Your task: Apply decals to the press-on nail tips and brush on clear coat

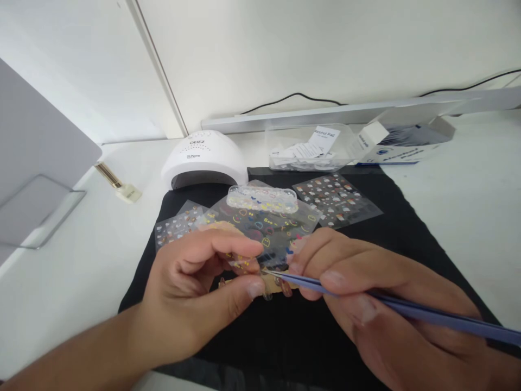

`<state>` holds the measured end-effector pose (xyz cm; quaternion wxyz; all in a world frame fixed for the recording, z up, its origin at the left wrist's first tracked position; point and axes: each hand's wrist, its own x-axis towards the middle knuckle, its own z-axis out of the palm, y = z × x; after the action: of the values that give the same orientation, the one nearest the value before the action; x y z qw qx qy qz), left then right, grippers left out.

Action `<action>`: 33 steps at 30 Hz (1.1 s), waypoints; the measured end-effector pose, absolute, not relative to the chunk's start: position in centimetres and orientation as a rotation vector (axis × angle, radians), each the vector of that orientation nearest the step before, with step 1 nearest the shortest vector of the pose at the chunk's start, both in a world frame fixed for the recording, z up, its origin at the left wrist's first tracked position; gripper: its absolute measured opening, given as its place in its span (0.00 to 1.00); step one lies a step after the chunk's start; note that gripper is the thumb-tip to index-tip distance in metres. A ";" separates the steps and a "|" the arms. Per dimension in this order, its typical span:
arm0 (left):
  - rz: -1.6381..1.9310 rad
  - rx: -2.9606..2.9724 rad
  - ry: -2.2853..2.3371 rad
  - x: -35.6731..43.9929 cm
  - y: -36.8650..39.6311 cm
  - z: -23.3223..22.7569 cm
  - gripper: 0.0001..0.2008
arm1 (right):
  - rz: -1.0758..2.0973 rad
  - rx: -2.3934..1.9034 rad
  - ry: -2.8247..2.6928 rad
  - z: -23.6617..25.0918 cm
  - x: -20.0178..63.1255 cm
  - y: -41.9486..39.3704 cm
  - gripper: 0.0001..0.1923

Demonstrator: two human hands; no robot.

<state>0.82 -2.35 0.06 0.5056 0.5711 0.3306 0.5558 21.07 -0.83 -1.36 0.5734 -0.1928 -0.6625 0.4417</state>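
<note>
Left hand [191,293] pinched shut on a small press-on nail [243,264], near centre over the black mat [407,228]. Right hand [366,304] clamped on blue tweezers [407,310], tip touching the nail. Best to keep the nail steady, tweezer tip low and flat, light pressure, wrists resting on the mat.

Counts: three sticker sheets [337,200] fanned just beyond the hands, one clear nail strip [262,198] on top, one white nail lamp [203,160] far left, one clear tub of alcohol pads [305,149], one open box [402,144] far right.
</note>
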 end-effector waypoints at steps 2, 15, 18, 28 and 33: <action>1.338 1.365 0.795 0.8 -2.3 0.0 0.20 | 1.064 -0.441 -1.539 -1.7 21.1 -0.8 0.13; 1.320 1.381 0.854 0.7 -2.2 -0.3 0.11 | 1.297 -0.584 -1.266 -1.1 20.4 -1.0 0.04; 1.322 1.378 0.863 0.8 -2.2 -0.4 0.11 | 1.363 -0.605 -1.197 -1.2 20.3 -1.0 0.04; 1.321 1.368 0.832 0.8 -2.1 -0.2 0.13 | 1.247 -0.545 -1.345 -1.6 20.5 -0.8 0.06; 1.326 1.388 0.843 0.8 -2.1 -0.2 0.11 | 1.203 -0.544 -1.377 -1.6 20.6 -0.9 0.07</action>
<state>0.77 -2.10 -0.17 0.4990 0.5736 0.3486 0.5482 20.57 -0.86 -1.62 0.5785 -0.2327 -0.5889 0.5142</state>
